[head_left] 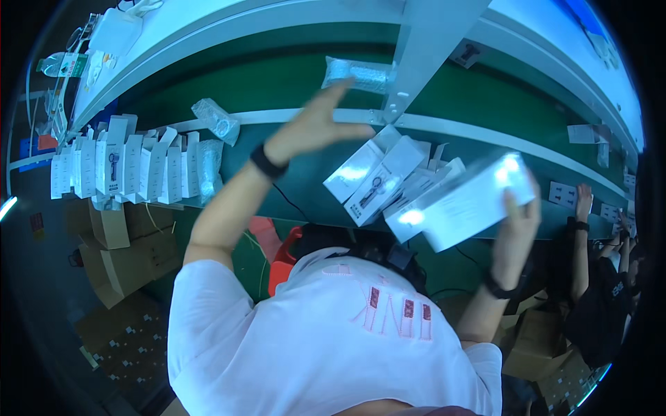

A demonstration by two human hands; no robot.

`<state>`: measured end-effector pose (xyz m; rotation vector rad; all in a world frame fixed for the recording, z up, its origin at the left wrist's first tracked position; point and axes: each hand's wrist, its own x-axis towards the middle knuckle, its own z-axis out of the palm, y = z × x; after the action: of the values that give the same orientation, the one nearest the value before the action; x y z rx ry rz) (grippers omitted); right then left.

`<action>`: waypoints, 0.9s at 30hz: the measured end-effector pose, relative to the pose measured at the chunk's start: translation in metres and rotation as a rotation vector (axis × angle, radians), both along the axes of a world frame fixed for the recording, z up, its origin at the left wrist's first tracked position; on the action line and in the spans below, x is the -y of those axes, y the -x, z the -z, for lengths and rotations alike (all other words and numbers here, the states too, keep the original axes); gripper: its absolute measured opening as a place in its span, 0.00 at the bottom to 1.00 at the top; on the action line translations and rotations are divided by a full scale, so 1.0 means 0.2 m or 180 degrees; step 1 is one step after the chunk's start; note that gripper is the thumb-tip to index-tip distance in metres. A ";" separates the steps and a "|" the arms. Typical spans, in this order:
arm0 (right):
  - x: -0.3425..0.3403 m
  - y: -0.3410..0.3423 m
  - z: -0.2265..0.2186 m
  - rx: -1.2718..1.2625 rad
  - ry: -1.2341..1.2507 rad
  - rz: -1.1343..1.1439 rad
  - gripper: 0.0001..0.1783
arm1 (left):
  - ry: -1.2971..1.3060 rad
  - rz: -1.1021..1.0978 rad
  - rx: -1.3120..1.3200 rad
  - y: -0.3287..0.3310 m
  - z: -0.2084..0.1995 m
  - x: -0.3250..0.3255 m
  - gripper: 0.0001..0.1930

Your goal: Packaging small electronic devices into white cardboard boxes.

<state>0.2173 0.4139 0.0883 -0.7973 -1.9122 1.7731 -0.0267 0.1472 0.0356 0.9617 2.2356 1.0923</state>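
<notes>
Head view, one frame. Left hand (316, 128): grip released, fingers spread and palm open, raised at upper centre of the frame and touching nothing. The nearest item is the clear bagged part (357, 73), just above the fingertips, lying on the green counter (291, 80) against the pale metal upright (423, 48).

Right hand (517, 222): grip closed around the lower right end of a long white box (479, 201), held at right of centre, tilted, off the surface. It is just beside the loose heap of white cartons (378, 177) at frame centre.

Judgement: the step in hand is a reach for the bagged part while the box is kept ready in the other hand. Closing on the bag would call for a light pinch on the film, since it looks slack and slippery.

Materials:
- White box and cartons are smooth card, rectangular, with sharp edges and glare on the flat faces.
- Bagged part sits in crinkled, glossy film. A second bag (216, 121) lies at upper left.
- Row of upright white cartons (125, 166) stands at left, close-packed.
- Brown corrugated boxes (125, 256) sit at lower left, matte.
- Another person's hand (584, 201) rests at the far right edge.
</notes>
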 end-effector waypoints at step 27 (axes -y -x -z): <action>1.03 0.45 -0.52 -0.2271 -0.3592 -0.1783 0.23 | -0.2055 -0.1069 0.1055 -0.62 -0.33 0.71 0.39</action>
<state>0.1273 0.2075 0.1926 0.7092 -2.1850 0.6914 0.0967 0.0049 0.1006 0.5653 1.8295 2.0359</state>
